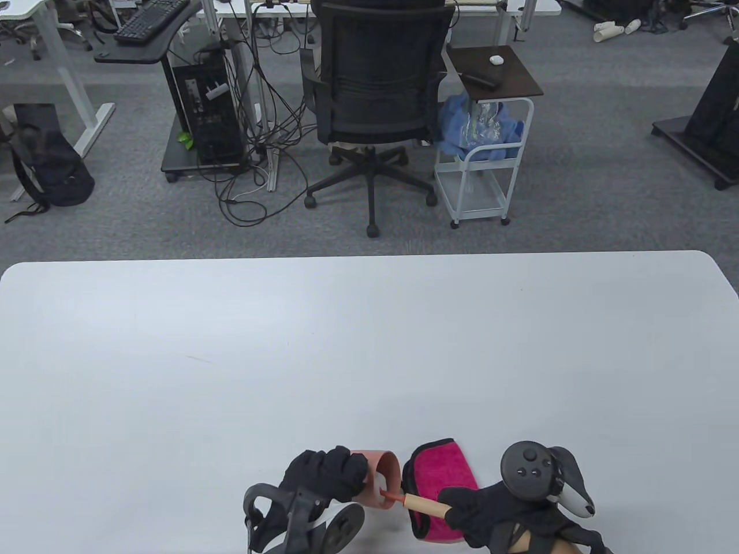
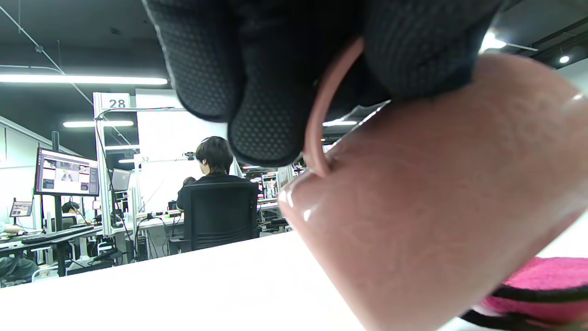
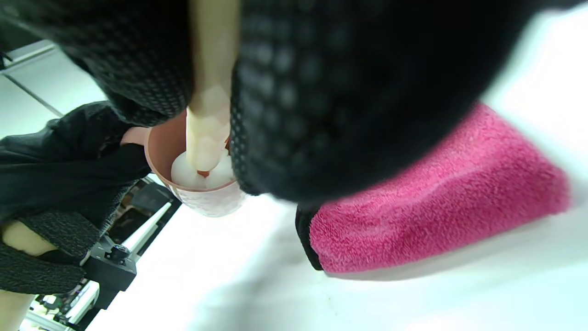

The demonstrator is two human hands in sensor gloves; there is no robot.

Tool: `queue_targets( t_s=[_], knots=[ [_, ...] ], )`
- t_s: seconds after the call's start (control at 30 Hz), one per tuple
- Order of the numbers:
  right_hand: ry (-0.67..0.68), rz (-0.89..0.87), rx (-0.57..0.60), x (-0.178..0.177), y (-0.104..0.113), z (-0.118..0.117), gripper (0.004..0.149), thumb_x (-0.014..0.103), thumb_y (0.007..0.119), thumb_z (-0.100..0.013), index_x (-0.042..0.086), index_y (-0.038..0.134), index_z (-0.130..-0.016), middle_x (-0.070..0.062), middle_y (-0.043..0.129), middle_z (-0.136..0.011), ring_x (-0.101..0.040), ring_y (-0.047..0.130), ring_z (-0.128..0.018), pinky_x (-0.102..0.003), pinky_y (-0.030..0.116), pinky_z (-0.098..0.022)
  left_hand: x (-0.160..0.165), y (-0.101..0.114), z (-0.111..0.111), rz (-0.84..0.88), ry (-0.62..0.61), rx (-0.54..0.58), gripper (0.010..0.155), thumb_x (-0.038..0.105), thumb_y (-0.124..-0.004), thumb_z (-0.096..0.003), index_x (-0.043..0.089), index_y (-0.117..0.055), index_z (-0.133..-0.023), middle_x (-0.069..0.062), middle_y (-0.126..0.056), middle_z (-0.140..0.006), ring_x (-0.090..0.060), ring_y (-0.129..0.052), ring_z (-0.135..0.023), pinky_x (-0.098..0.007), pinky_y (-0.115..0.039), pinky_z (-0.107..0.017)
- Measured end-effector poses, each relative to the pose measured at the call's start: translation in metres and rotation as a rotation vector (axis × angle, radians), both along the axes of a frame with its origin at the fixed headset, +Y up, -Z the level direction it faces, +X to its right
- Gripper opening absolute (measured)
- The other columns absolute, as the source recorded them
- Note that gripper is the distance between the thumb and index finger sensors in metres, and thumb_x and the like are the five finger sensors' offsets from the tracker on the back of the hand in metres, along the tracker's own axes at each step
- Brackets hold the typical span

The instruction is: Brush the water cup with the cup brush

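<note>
A pink water cup is tipped on its side near the table's front edge, its mouth toward the right. My left hand grips it by the handle side; in the left wrist view the cup's wall fills the right half, with my fingers over its thin handle. My right hand grips the wooden handle of the cup brush. The brush's white sponge head sits inside the cup, seen in the right wrist view.
A folded pink cloth with black trim lies on the white table, just right of the cup and under the brush handle; it also shows in the right wrist view. An office chair and a small cart stand beyond the far edge.
</note>
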State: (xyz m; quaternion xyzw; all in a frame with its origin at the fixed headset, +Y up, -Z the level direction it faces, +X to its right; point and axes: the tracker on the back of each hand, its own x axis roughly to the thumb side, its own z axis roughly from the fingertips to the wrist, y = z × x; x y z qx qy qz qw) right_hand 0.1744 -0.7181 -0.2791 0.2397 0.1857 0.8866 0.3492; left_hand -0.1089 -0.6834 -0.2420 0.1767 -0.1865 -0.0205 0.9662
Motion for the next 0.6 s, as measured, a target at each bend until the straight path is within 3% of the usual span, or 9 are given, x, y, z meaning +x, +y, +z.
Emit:
queue_targets(
  t_s=[0.17,0.6],
  knots=[
    [-0.011,-0.069,-0.006,0.009,0.002,-0.003,0.054,0.047,0.082,-0.044,0.019,0.082,-0.09,-0.011,0.104,-0.04,-0.018,0.098,0.002,-0.031,0.082,0.0,-0.003,0.003,0.0,0.043,0.008,0.01,0.041,0.043,-0.079,-0.0389,0.035,-0.081,-0.079,0.003,-0.089,-0.079,-0.019,-0.109,-0.058,-0.039,-0.09,-0.056],
    [-0.003,-0.353,-0.167,0.037,-0.004,-0.014,0.054,0.05,0.08,-0.045,0.017,0.083,-0.088,-0.009,0.104,-0.039,-0.017,0.099,0.0,-0.03,0.083,-0.002,-0.048,0.006,-0.005,0.49,0.019,-0.079,0.041,0.043,-0.08,-0.0395,0.034,-0.081,-0.079,0.002,-0.089,-0.079,-0.02,-0.109,-0.058,-0.04,-0.091,-0.055]
  ],
)
